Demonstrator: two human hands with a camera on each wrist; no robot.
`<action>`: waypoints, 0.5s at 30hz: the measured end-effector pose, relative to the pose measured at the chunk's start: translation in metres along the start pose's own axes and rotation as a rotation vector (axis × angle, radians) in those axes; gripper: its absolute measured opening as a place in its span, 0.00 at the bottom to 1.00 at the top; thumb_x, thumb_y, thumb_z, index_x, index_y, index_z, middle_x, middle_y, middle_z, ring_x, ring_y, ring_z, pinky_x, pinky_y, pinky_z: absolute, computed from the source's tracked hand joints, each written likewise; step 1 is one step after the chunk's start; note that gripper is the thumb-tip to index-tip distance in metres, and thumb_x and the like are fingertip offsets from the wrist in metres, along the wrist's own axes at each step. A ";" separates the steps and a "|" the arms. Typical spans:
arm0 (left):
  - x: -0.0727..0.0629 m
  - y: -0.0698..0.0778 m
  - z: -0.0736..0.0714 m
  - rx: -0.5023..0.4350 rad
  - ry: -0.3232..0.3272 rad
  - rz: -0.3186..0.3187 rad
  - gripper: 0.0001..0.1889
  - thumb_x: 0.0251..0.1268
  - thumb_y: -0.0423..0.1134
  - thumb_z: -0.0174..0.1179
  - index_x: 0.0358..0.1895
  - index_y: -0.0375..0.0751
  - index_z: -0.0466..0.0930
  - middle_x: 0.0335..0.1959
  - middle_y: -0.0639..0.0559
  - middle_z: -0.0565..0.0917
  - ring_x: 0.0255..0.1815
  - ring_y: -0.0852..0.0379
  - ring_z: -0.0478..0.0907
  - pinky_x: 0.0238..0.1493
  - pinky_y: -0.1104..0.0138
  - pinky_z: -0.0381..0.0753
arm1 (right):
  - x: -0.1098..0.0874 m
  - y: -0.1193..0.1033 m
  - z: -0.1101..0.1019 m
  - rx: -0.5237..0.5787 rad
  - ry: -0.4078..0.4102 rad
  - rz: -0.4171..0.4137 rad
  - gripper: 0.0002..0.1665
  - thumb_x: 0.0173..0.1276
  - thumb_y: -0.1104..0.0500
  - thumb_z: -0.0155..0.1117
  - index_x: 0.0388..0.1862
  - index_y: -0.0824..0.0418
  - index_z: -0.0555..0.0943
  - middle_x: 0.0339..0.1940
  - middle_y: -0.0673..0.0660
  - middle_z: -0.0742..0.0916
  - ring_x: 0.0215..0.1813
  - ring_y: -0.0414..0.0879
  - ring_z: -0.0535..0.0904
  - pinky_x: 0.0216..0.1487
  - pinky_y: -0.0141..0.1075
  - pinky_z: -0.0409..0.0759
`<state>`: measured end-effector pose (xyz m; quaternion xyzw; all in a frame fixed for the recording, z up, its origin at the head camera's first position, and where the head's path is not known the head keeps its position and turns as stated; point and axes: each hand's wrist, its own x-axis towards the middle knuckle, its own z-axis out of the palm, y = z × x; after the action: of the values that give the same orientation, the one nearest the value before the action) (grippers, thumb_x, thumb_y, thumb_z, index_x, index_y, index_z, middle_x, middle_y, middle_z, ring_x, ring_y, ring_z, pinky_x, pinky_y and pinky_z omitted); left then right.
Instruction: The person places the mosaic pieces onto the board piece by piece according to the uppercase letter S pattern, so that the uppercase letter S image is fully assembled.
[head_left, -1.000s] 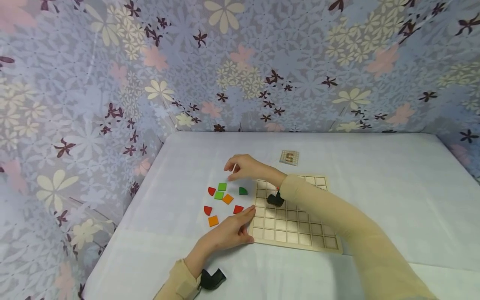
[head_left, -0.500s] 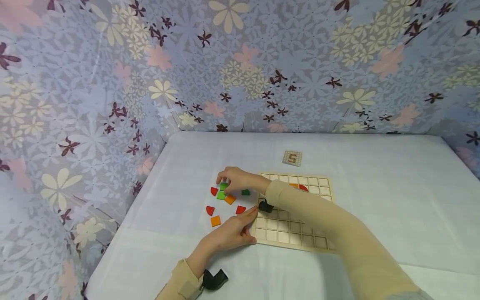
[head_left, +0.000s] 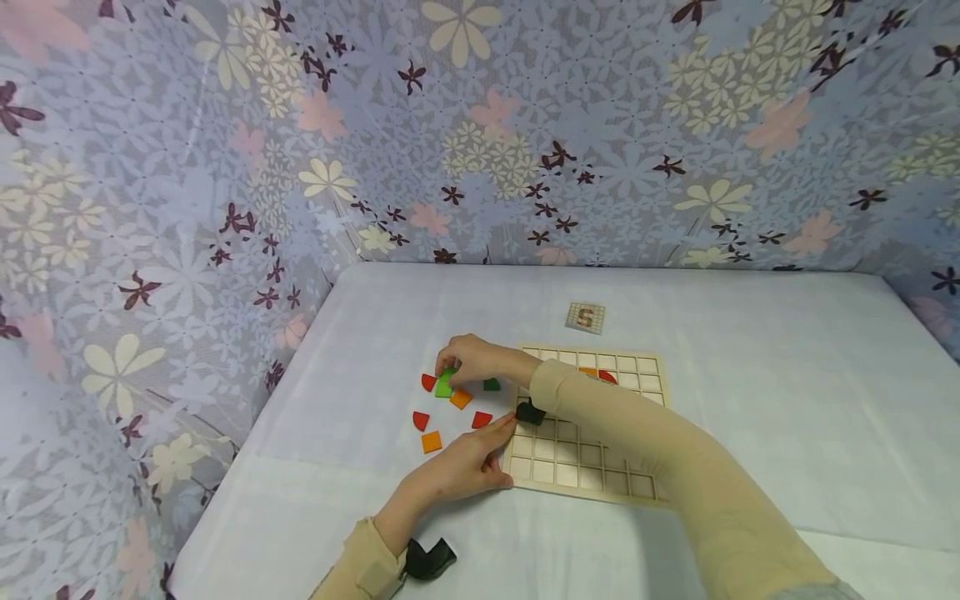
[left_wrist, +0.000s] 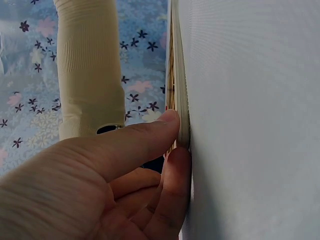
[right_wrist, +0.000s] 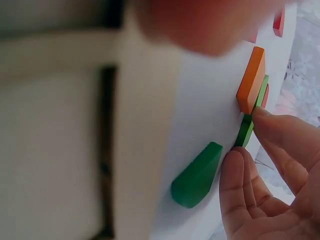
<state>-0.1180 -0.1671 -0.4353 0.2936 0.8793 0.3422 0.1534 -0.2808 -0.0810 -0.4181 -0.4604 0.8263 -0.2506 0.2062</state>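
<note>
On the table lies a wooden grid board (head_left: 543, 471), mostly under my right sleeve. My left hand (head_left: 453, 467) rests at its left edge, index finger reaching onto the rim and thumb near the front corner; the left wrist view shows the thumb (left_wrist: 150, 135) against the board's edge (left_wrist: 183, 100). Left of the board, my right hand (head_left: 476, 360) pinches a light green square tile (right_wrist: 244, 132) between thumb and fingers. Another green square tile (head_left: 443, 389) lies below it. An orange square tile (right_wrist: 252, 82) and a dark green quarter-round tile (right_wrist: 197, 177) are close by.
Red quarter-round tiles (head_left: 421, 421) and another orange square tile (head_left: 431, 442) lie scattered left of the board. An orange tile (head_left: 587, 371) and a red tile (head_left: 607, 377) sit on the board. A small pattern card (head_left: 585, 317) lies behind. Floral cloth (head_left: 480, 125) backs the table.
My right hand has come down and left onto the tiles and taken hold of a light green square, which has shifted slightly. My left hand stays at the board's edge.
</note>
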 end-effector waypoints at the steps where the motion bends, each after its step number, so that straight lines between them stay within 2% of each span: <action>1: 0.000 0.000 0.000 0.005 0.001 0.002 0.40 0.60 0.40 0.65 0.71 0.32 0.55 0.74 0.47 0.54 0.26 0.69 0.70 0.39 0.75 0.71 | 0.000 0.000 0.000 0.003 -0.004 0.000 0.11 0.59 0.64 0.69 0.42 0.59 0.84 0.38 0.53 0.80 0.42 0.46 0.76 0.44 0.31 0.73; 8: 0.001 0.000 0.000 0.008 0.005 0.017 0.40 0.60 0.39 0.65 0.72 0.32 0.54 0.74 0.46 0.54 0.25 0.71 0.70 0.40 0.75 0.71 | -0.001 -0.001 -0.002 0.009 -0.040 0.017 0.14 0.58 0.66 0.68 0.45 0.59 0.83 0.40 0.54 0.78 0.43 0.47 0.76 0.45 0.32 0.73; 15: 0.000 0.001 -0.001 0.010 0.005 0.004 0.40 0.59 0.39 0.66 0.71 0.32 0.55 0.74 0.46 0.54 0.25 0.71 0.70 0.41 0.75 0.71 | 0.002 -0.001 -0.001 -0.020 -0.053 0.016 0.17 0.56 0.69 0.68 0.46 0.58 0.82 0.41 0.55 0.77 0.43 0.46 0.75 0.44 0.31 0.72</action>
<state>-0.1183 -0.1668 -0.4345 0.2953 0.8807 0.3389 0.1493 -0.2814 -0.0826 -0.4171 -0.4624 0.8266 -0.2284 0.2255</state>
